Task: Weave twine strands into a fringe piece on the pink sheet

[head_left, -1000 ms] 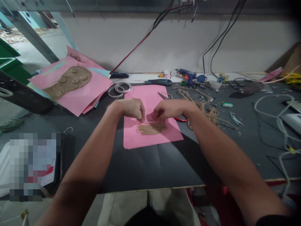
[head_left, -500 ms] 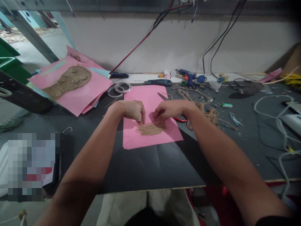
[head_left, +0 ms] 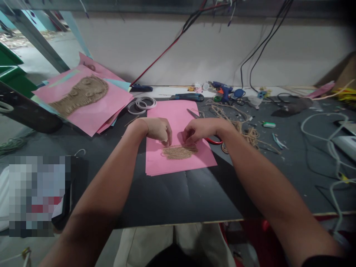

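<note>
Pink sheets [head_left: 178, 111] lie on the dark table, with a patch of brown twine rows [head_left: 180, 152] on the top one. My left hand [head_left: 161, 130], with a tan covering over its back, is closed with its fingertips at the patch's upper left edge. My right hand [head_left: 196, 131] is pinched closed at the upper right edge. Whatever the fingers of either hand hold is too small to make out. Red-handled scissors [head_left: 214, 141] lie partly under my right wrist.
Loose twine [head_left: 249, 135] is heaped right of the sheets. A blue cutter [head_left: 189, 97], white rings [head_left: 141, 105] and a glue gun [head_left: 222, 89] lie behind. Pink sheets with a twine shape [head_left: 89, 91] are at the left. Cables [head_left: 332, 148] lie at the right.
</note>
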Motion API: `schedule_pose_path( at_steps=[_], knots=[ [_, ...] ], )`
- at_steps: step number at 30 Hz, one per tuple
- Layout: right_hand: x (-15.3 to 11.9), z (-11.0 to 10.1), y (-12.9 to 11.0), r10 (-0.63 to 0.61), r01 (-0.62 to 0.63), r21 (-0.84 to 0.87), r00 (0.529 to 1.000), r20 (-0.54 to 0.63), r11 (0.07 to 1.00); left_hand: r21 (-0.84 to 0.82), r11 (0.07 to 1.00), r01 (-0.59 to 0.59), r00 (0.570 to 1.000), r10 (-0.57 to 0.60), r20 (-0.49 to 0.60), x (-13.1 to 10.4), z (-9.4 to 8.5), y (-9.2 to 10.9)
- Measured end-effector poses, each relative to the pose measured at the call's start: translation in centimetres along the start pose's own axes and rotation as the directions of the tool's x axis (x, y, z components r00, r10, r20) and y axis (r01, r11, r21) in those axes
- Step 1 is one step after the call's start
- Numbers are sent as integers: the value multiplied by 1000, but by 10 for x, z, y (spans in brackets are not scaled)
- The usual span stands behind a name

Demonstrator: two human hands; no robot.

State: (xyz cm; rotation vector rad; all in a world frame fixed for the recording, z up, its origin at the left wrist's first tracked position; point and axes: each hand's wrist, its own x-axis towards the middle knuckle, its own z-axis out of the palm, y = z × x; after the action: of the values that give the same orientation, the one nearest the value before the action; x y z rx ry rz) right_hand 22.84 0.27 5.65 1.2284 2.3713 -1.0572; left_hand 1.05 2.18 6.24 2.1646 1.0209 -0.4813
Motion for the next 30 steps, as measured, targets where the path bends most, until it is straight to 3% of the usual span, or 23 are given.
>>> schedule_pose_path(
  at_steps=[9, 15, 30],
  knots=[
    [0, 1, 0, 14, -14, 2, 1000, -1, 1000, -7, 998, 56, 997, -57, -45, 1, 0, -1],
    [2, 1, 2, -10, 10, -8, 1000, -1, 1000, 60, 998, 29, 998, -25, -57, 3, 0, -3],
    [-1, 0, -1, 15, -15, -5, 1000, 19, 1000, -9, 1000, 27, 1000, -27, -9, 4, 1, -6]
  ],
)
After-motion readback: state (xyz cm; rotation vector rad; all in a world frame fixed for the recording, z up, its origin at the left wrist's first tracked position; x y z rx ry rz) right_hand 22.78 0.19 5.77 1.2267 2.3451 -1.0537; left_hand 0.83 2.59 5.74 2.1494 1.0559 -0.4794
